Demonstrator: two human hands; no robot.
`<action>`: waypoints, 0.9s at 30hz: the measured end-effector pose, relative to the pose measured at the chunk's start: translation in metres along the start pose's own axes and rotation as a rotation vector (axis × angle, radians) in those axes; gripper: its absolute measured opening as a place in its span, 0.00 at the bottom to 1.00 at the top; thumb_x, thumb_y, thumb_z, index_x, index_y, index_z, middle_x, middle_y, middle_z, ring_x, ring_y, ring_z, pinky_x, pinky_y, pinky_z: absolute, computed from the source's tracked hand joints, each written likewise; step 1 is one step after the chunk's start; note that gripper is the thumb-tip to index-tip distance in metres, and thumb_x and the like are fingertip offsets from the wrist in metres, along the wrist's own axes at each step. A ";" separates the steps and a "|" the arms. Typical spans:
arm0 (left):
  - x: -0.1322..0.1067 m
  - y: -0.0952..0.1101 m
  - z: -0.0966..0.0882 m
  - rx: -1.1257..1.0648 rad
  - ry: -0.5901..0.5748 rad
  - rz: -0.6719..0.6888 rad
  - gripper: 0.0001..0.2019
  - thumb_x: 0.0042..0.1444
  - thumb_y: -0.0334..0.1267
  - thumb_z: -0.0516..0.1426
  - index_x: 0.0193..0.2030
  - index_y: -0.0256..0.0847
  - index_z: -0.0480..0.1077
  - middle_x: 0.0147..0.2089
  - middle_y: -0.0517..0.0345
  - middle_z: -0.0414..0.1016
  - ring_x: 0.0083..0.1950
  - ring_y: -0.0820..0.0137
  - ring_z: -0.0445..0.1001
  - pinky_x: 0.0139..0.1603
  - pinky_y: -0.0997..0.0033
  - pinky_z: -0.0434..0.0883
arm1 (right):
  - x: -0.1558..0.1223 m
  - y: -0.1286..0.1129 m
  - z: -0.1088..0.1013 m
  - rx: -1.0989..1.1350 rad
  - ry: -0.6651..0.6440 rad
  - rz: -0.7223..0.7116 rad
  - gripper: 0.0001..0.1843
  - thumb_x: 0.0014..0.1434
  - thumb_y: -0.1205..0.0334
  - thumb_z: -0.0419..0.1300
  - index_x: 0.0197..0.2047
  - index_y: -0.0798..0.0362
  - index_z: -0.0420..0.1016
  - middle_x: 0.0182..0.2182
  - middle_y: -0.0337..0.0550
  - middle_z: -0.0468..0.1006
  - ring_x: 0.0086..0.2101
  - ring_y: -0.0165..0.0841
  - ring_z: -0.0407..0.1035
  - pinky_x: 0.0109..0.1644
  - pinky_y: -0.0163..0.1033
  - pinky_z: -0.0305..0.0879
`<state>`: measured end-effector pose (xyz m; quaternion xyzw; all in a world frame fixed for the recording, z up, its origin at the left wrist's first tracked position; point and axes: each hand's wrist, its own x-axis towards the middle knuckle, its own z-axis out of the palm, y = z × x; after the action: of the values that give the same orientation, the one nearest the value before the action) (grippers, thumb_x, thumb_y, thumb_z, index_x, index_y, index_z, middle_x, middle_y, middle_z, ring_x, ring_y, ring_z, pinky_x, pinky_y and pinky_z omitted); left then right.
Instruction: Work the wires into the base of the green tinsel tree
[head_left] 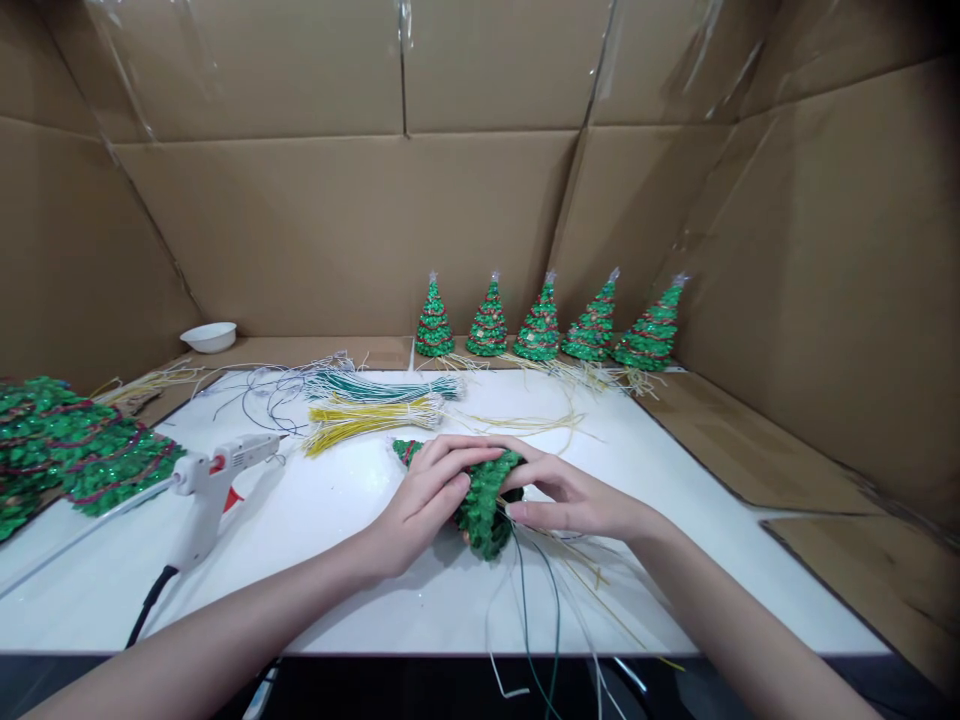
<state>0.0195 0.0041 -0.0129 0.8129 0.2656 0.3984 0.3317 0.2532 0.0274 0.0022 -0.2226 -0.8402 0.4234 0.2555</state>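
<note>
Both hands [495, 495] around sequin tree [484, 500]

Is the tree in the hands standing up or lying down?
Lying down. The tree rests on its side on the white table, tip pointing left, base wires trailing toward the near edge; left hand and right hand grip it.

lying on table [390, 590], between left hand [424, 500] and right hand [574, 500]: tree [484, 500] | lying left: glue gun [214, 480] | lying behind: wire bundles [375, 405] | standing farther back: row of trees [540, 325] | sitting back-left: bowl [209, 337]
</note>
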 end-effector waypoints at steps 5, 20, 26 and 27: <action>-0.001 -0.003 0.000 0.002 -0.007 0.001 0.18 0.73 0.41 0.45 0.63 0.54 0.67 0.64 0.55 0.67 0.67 0.61 0.61 0.70 0.55 0.52 | -0.001 -0.001 -0.005 0.084 -0.045 0.022 0.20 0.64 0.43 0.61 0.48 0.47 0.83 0.65 0.49 0.64 0.68 0.43 0.54 0.70 0.53 0.52; -0.003 -0.005 0.001 -0.007 0.015 0.018 0.18 0.73 0.45 0.45 0.62 0.52 0.69 0.62 0.52 0.68 0.67 0.59 0.61 0.70 0.54 0.54 | -0.007 0.008 -0.010 0.260 -0.082 -0.025 0.17 0.60 0.47 0.65 0.52 0.36 0.80 0.70 0.37 0.59 0.71 0.40 0.45 0.72 0.55 0.40; -0.003 -0.005 0.002 -0.026 0.019 0.026 0.18 0.72 0.45 0.46 0.62 0.51 0.70 0.62 0.52 0.68 0.66 0.59 0.61 0.69 0.55 0.54 | -0.007 0.012 -0.011 0.300 -0.130 -0.069 0.19 0.61 0.49 0.65 0.56 0.33 0.77 0.70 0.37 0.58 0.72 0.39 0.43 0.73 0.54 0.40; -0.003 -0.006 0.002 -0.026 0.021 0.028 0.18 0.73 0.45 0.46 0.62 0.51 0.70 0.62 0.52 0.68 0.66 0.59 0.61 0.69 0.55 0.54 | -0.006 0.011 -0.011 0.309 -0.130 -0.072 0.19 0.61 0.49 0.65 0.56 0.33 0.77 0.70 0.36 0.58 0.72 0.39 0.43 0.73 0.54 0.39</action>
<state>0.0186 0.0049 -0.0194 0.8079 0.2523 0.4149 0.3340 0.2668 0.0363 -0.0028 -0.1226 -0.7874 0.5515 0.2466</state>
